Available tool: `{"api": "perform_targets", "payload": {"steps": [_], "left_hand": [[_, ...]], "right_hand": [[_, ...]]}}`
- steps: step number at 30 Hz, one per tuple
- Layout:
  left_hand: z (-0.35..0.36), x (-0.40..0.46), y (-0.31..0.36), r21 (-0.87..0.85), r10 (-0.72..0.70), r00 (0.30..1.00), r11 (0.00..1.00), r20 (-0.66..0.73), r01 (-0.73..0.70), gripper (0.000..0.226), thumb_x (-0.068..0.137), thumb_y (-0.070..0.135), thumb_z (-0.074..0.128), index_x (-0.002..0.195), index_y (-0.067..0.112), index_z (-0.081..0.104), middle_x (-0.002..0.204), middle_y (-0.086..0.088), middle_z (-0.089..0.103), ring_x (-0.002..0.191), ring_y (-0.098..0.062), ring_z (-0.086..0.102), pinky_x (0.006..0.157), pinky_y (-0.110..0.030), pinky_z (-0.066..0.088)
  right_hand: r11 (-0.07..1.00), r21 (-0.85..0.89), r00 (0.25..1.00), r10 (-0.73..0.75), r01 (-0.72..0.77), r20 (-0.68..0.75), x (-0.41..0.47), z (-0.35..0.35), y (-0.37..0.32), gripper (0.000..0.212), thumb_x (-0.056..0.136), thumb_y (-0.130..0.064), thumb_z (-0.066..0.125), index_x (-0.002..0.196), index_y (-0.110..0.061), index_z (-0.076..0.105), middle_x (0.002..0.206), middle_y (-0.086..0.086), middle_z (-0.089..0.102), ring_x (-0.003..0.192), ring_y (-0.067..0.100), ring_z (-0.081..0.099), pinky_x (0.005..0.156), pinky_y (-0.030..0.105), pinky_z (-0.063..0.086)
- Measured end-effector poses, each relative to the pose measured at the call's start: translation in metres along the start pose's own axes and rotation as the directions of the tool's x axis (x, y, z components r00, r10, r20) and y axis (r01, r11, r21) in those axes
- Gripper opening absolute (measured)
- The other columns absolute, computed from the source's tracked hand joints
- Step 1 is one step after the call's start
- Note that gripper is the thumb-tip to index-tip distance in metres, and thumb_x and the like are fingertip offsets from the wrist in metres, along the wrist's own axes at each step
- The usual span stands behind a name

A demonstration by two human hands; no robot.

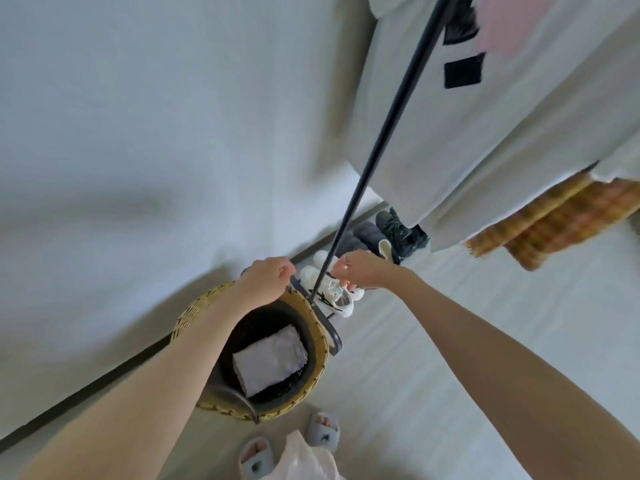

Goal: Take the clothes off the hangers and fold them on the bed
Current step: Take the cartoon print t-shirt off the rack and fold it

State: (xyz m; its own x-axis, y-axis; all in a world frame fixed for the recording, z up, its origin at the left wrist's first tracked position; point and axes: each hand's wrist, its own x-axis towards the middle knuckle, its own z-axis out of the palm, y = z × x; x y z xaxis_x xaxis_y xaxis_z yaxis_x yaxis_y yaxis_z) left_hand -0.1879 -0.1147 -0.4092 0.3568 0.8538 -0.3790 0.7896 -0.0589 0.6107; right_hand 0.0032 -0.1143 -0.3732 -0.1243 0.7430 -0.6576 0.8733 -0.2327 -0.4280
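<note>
- the fingers of the left hand (pixel 268 277) are curled inward above the rim of the round woven straw basket with a dark lining (pixel 320 344); whether anything is pinched between them cannot be told, as the fingertips are turned away from view.
- the fingers of the right hand (pixel 360 273) are bent and drawn close together, just at 3 o'clock of the thin black metal rack pole (pixel 388 140); what, if anything, is held cannot be told.
- both bare forearms are stretched forward and downward, the hands brought near each other on either side of the pole's foot.
- a folded pale grey cloth (pixel 270 360), flat and rectangular, is seen lying inside the basket.
- the clothes are found at 1 o'clock: a long light grey garment with black square patches (pixel 485 133) is hung from the rack, with a fuzzy pink garment (pixel 512 26) at 12 o'clock of it and an orange plaid fabric (pixel 568 220) hanging below its hem.
- white lace-up sneakers (pixel 332 292) are placed at the pole's base, and dark boots (pixel 398 230) at 1 o'clock of them.
- grey slippers (pixel 323 431) are worn on the feet at 6 o'clock, on a pale floor.
</note>
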Motion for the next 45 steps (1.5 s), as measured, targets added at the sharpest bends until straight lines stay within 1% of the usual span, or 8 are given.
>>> {"api": "perform_targets", "payload": {"steps": [4,14,21,26,32,35,38,45], "left_hand": [[-0.028,-0.004,0.07,0.08,0.179,0.982,0.981,-0.055,-0.174,0.031,0.101,0.019,0.032,0.117,0.016,0.059,0.114,-0.002,0.065,0.099,-0.017,0.059,0.081,-0.023,0.042],[-0.106,0.018,0.266,0.225,0.595,0.767,0.802,-0.241,-0.553,0.028,0.099,0.02,0.04,0.118,0.018,0.06,0.119,0.003,0.062,0.101,-0.016,0.059,0.093,-0.034,0.046],[-0.172,0.032,0.401,0.476,0.788,0.448,0.613,-0.422,-0.631,0.03,0.098,0.011,0.041,0.122,0.013,0.058,0.123,0.002,0.055,0.112,-0.015,0.053,0.089,-0.025,0.04],[-0.215,0.04,0.456,0.761,0.89,0.164,0.449,-0.425,-0.468,0.033,0.089,0.001,0.051,0.121,0.004,0.058,0.128,-0.013,0.054,0.123,-0.03,0.047,0.103,-0.041,0.036],[-0.282,0.045,0.504,0.921,0.922,0.047,0.386,-0.384,-0.057,0.05,0.089,0.005,0.051,0.138,0.006,0.041,0.151,-0.015,0.029,0.144,-0.034,0.013,0.115,-0.05,0.003],[-0.305,0.044,0.516,0.914,0.914,0.055,0.396,-0.402,0.089,0.056,0.091,0.01,0.047,0.144,0.006,0.031,0.155,-0.013,0.02,0.145,-0.034,0.003,0.113,-0.053,-0.008],[-0.318,0.049,0.52,0.864,0.866,0.099,0.468,-0.49,0.184,0.063,0.093,0.016,0.044,0.149,0.008,0.017,0.158,-0.012,0.006,0.145,-0.034,-0.008,0.109,-0.055,-0.018],[-0.333,0.062,0.51,0.833,0.839,0.109,0.497,-0.533,0.244,0.06,0.093,0.013,0.035,0.149,0.006,0.012,0.158,-0.012,-0.001,0.144,-0.03,-0.014,0.106,-0.046,-0.027]], "right_hand": [[0.993,0.117,0.987,0.022,-0.003,-0.16,-0.065,-0.057,0.016,0.018,0.096,-0.027,0.047,0.087,-0.013,0.055,0.091,0.005,0.067,0.066,0.009,0.059,0.053,0.014,0.04],[0.994,0.098,0.851,0.011,0.048,-0.525,-0.187,-0.227,0.044,0.032,0.097,-0.025,0.047,0.118,-0.003,0.057,0.109,0.011,0.065,0.083,0.017,0.059,0.059,0.015,0.043],[0.989,-0.081,0.451,-0.129,0.125,-0.883,-0.254,-0.36,0.05,0.03,0.097,-0.028,0.048,0.118,-0.011,0.059,0.117,0.007,0.061,0.103,0.024,0.059,0.092,0.032,0.048],[0.964,-0.267,0.112,-0.265,0.003,-0.958,-0.285,-0.425,0.042,0.031,0.097,-0.026,0.045,0.12,-0.011,0.06,0.113,0.007,0.062,0.101,0.025,0.059,0.084,0.034,0.049],[0.95,-0.279,0.224,-0.244,-0.14,-0.944,-0.271,-0.471,0.019,0.03,0.096,-0.025,0.043,0.116,-0.006,0.056,0.109,0.008,0.059,0.1,0.029,0.058,0.083,0.04,0.051],[0.944,-0.274,0.274,-0.218,-0.186,-0.937,-0.256,-0.475,0.011,0.026,0.1,-0.023,0.038,0.102,-0.009,0.06,0.099,0.009,0.061,0.093,0.028,0.06,0.075,0.036,0.049],[0.967,-0.21,0.18,-0.183,-0.143,-0.967,-0.241,-0.48,0.01,0.033,0.1,-0.037,0.036,0.083,-0.016,0.055,0.08,0.002,0.057,0.077,0.021,0.06,0.065,0.031,0.048],[0.953,-0.199,0.012,-0.202,-0.227,-0.979,-0.238,-0.488,0.003,0.035,0.102,-0.032,0.027,0.088,-0.014,0.054,0.079,0.003,0.056,0.068,0.022,0.053,0.06,0.03,0.036]]}}
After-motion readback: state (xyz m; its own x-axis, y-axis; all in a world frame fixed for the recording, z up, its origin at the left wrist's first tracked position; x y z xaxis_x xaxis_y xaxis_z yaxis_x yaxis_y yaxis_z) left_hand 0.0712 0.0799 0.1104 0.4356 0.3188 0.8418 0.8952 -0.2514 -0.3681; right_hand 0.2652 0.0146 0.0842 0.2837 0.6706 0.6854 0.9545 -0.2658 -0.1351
